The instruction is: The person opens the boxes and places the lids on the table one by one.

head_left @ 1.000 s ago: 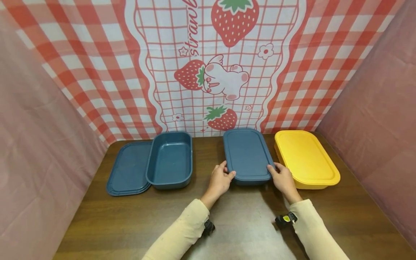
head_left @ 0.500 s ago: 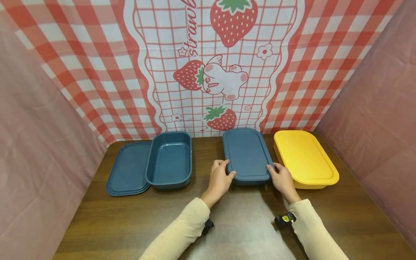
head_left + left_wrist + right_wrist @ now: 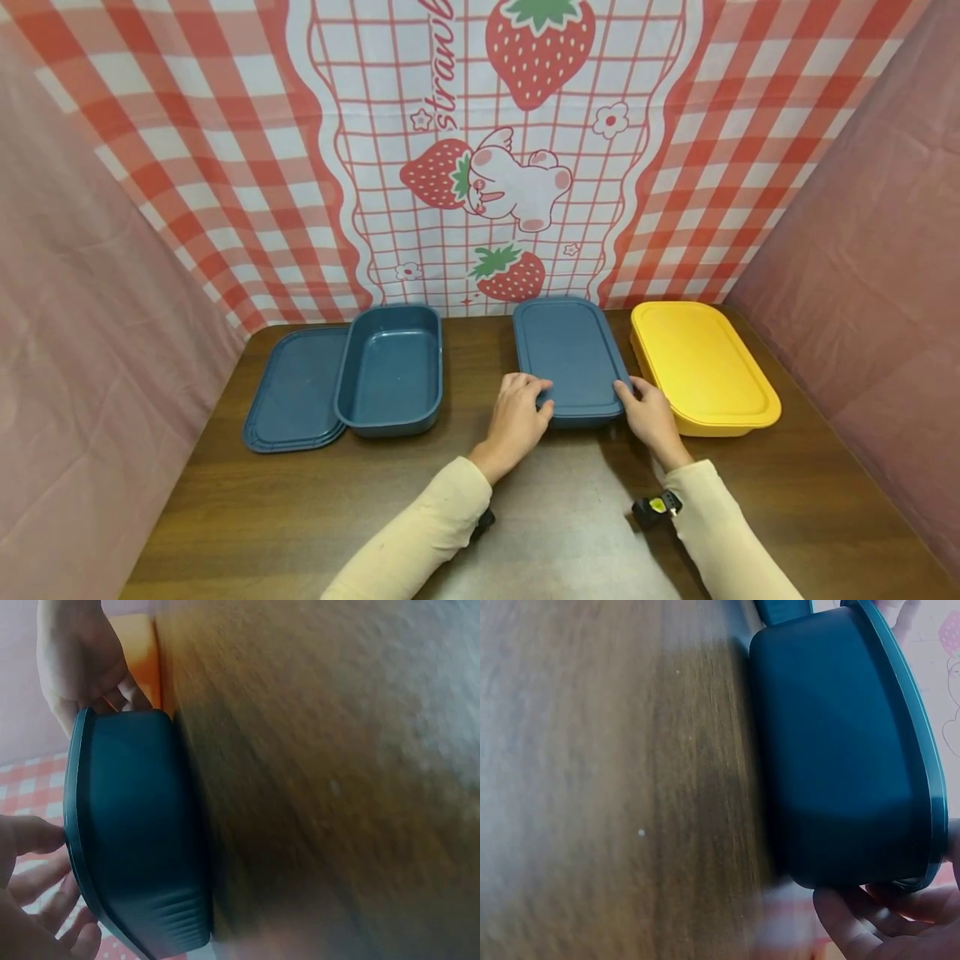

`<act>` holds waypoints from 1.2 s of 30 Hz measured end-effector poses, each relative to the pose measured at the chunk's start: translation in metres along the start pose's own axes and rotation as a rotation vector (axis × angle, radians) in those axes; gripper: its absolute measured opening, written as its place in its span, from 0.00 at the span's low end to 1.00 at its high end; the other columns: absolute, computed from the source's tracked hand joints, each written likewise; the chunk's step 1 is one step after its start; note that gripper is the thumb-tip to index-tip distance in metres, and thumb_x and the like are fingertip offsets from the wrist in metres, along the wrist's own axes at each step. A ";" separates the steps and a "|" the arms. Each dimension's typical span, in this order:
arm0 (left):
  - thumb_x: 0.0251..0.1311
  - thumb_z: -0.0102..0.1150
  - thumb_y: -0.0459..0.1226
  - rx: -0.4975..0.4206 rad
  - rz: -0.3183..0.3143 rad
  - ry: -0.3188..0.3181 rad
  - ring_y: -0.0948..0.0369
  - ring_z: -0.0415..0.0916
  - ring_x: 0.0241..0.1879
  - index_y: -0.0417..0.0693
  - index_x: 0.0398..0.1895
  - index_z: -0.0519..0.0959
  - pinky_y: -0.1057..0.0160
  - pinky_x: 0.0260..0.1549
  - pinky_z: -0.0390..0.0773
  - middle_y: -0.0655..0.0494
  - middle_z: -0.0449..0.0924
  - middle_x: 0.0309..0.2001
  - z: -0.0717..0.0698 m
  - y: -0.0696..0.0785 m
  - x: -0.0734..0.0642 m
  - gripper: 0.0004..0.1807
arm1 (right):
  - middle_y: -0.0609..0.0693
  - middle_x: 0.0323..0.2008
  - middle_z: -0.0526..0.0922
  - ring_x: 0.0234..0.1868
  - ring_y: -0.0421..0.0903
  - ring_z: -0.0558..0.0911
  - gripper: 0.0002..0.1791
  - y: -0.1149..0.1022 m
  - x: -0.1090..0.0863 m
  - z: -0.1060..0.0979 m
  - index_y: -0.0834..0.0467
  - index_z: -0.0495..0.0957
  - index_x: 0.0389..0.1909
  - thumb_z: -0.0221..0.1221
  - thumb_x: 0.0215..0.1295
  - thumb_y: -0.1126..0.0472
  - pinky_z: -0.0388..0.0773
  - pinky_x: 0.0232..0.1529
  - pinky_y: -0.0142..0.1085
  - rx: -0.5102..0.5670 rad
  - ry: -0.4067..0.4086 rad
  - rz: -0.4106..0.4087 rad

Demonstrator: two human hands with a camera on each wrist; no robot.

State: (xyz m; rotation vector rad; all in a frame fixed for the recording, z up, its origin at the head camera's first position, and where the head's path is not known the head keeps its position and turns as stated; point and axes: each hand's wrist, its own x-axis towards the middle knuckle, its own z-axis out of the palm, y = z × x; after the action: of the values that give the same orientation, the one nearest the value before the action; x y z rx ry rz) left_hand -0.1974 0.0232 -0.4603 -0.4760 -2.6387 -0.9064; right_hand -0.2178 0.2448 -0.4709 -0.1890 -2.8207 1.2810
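Observation:
A dark blue lidded food container (image 3: 573, 354) stands upright on the table. My left hand (image 3: 517, 421) rests its fingertips on the lid (image 3: 72, 787) near the near-left corner. In the left wrist view these fingers (image 3: 49, 874) lie on the lid's upper face, away from the side wall. On the opposite side, my right hand (image 3: 651, 417) grips the near-right corner, thumb on top of the lid and fingers (image 3: 855, 919) down along the wall. The lid sits on the rim; whether it is fully pressed down I cannot tell.
To the left, an open dark blue container (image 3: 393, 371) overlaps the edge of a loose blue lid (image 3: 296, 392) lying flat. A yellow lidded container (image 3: 705, 362) stands close by on the right. A strawberry-print cloth (image 3: 480, 167) hangs behind the table (image 3: 562, 517).
My left hand has shifted from the container's left side up and inward onto the lid. The right hand keeps its grip, and the container stays in place.

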 end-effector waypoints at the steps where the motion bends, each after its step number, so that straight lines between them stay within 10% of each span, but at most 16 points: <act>1: 0.59 0.65 0.37 0.001 0.009 -0.013 0.56 0.73 0.53 0.47 0.48 0.84 0.60 0.57 0.72 0.54 0.83 0.45 -0.001 0.001 0.000 0.14 | 0.74 0.63 0.68 0.66 0.68 0.67 0.32 0.000 0.000 0.000 0.76 0.64 0.65 0.47 0.75 0.51 0.62 0.68 0.57 0.002 0.001 0.000; 12: 0.62 0.63 0.45 0.021 0.078 -0.132 0.59 0.75 0.49 0.49 0.49 0.84 0.64 0.53 0.74 0.57 0.82 0.45 -0.003 0.015 0.000 0.15 | 0.73 0.64 0.68 0.67 0.67 0.66 0.32 0.001 0.001 0.001 0.75 0.63 0.66 0.47 0.75 0.50 0.61 0.69 0.56 -0.005 0.007 0.017; 36: 0.60 0.64 0.49 0.327 0.283 -0.146 0.62 0.73 0.43 0.54 0.48 0.84 0.68 0.40 0.74 0.61 0.80 0.43 0.010 0.022 -0.001 0.16 | 0.73 0.64 0.68 0.67 0.66 0.67 0.33 0.003 0.002 0.003 0.74 0.63 0.66 0.46 0.75 0.50 0.62 0.68 0.56 0.034 0.005 0.034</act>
State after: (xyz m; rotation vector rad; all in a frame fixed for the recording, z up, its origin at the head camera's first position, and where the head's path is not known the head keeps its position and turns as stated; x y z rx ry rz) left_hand -0.1891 0.0459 -0.4568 -0.8275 -2.6811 -0.3579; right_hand -0.2195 0.2448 -0.4750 -0.2395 -2.8006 1.3324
